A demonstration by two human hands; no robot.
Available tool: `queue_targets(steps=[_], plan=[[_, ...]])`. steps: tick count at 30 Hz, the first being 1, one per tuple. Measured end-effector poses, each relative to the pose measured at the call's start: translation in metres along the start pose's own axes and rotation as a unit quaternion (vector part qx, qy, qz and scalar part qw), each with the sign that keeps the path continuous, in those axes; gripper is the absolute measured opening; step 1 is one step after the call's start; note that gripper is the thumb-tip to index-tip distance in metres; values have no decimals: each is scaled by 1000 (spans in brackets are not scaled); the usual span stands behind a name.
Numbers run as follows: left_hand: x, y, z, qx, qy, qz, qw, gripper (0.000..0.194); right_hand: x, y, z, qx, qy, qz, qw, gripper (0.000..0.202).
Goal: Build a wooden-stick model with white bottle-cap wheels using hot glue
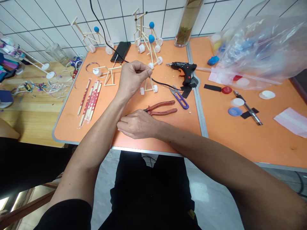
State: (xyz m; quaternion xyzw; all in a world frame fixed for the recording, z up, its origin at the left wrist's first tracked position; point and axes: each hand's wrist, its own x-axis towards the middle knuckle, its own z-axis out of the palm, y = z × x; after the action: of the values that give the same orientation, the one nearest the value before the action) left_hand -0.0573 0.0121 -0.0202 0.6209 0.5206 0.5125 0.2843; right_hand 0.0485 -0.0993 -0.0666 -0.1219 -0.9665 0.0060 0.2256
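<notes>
My left hand (135,76) pinches the top of a small stick frame (149,89) with white wheels at its base. Nearer the table's front edge, my right hand (137,124) rests low with its fingers curled; what they hold, if anything, is hidden. Red-handled pliers (164,108) lie just beyond the right hand. Left of my left hand is another stick frame (109,75) with a white wheel. Wrapped chopsticks (92,100) lie at the left. Purple scissors (181,98) and a black glue gun (184,72) lie to the right.
Stick models with blue balls (151,38) stand at the back beside a black phone (121,51). A tall glass jar (185,25) is behind. A plastic bag (259,48), caps (235,111) and a pen knife (249,108) occupy the right. A black cable (165,84) crosses the table.
</notes>
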Motion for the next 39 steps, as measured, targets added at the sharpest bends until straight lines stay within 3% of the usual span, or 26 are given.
queue_targets(steps=[11,39], plan=[[3,-7,-2,-42,-8,21,999,30,1,0,0,-4,4,-2,1000,34],[7,-18,-2,-41,-14,48,998,24,0,0,1,-3,11,0,1000,31]])
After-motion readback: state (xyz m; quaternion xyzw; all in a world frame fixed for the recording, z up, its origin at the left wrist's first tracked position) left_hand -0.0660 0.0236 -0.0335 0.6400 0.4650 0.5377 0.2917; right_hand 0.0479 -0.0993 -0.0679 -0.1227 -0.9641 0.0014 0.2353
